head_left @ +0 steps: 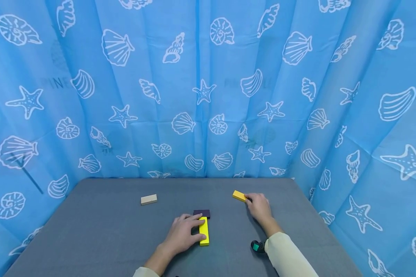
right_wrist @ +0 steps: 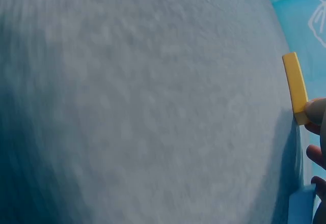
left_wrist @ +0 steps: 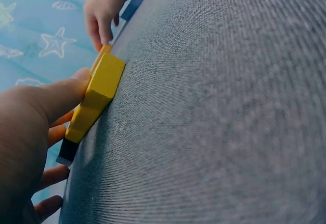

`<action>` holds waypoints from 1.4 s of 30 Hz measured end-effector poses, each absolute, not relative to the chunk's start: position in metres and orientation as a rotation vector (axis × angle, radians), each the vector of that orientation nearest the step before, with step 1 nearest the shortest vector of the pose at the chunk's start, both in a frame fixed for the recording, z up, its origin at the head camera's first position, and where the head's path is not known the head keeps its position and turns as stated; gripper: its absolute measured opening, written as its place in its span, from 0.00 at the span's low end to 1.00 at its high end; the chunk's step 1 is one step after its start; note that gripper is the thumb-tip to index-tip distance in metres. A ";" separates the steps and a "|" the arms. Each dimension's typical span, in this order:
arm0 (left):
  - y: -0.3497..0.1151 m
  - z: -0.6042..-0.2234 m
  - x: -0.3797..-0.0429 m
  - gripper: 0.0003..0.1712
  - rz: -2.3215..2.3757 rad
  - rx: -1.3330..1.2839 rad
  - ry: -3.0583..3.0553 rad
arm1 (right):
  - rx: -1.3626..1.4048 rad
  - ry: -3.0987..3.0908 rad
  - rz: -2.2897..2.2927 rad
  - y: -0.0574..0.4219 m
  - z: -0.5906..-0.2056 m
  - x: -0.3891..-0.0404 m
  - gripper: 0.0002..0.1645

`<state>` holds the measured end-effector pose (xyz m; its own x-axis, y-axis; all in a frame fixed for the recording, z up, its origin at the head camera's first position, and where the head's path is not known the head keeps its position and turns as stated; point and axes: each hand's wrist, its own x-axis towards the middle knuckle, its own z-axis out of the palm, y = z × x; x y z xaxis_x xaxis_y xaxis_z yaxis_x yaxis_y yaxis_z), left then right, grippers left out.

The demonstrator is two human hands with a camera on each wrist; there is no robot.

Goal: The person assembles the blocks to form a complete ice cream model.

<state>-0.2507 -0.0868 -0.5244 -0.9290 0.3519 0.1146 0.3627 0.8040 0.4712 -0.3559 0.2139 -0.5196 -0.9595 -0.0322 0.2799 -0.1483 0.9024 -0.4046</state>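
Note:
My left hand (head_left: 183, 235) grips a bright yellow block (head_left: 203, 231) between thumb and fingers, as the left wrist view also shows. The block lies lengthwise toward me on the grey cloth. Right at its far end is a dark purple block (head_left: 202, 213), set crosswise, with my left fingertips close to it. Farther to the right, my right hand (head_left: 259, 207) pinches the near end of an orange-yellow block (head_left: 239, 195) between thumb and fingertips. In the right wrist view, that block (right_wrist: 295, 84) points away from the fingers, most of its length uncovered.
A pale beige block (head_left: 148, 199) lies by itself at the back left of the grey table (head_left: 107, 231). A blue curtain (head_left: 201, 96) with white shell prints hangs behind the table and along its sides. A black device with a green patch (head_left: 257, 246) sits at my right wrist.

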 end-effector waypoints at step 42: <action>-0.087 -0.524 -0.254 0.30 -0.805 -0.558 -2.960 | 0.598 -2.725 0.779 0.134 -0.522 -0.340 0.13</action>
